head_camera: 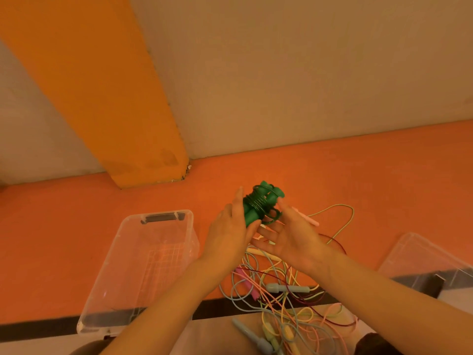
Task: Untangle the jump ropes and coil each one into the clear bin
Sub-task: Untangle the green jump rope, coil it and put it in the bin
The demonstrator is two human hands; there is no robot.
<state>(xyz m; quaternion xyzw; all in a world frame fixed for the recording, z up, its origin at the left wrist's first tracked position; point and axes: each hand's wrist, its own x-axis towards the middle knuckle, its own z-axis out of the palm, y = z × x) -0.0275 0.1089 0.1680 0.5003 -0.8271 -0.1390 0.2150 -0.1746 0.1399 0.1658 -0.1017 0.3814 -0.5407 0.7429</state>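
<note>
1. Plainly, the green jump rope was already wound round its two handles into a tight bundle, held up above the orange floor, to the right of the clear bin.
2. It looked light; the handles seemed stiff, while the thin cord would likely be springy and slip loose, so the best hold is probably across the wound middle, pinning the turns.
3. The left hand gripped the bundle's lower end, fingers curled round the handles.
4. The right hand lay palm-up with straight, spread fingers, just beside the bundle where a loose loop hung; whether it touched could not be told.
5. Below the hands, the pastel ropes lay tangled on the floor.
6. The bin held no coil yet.
</note>
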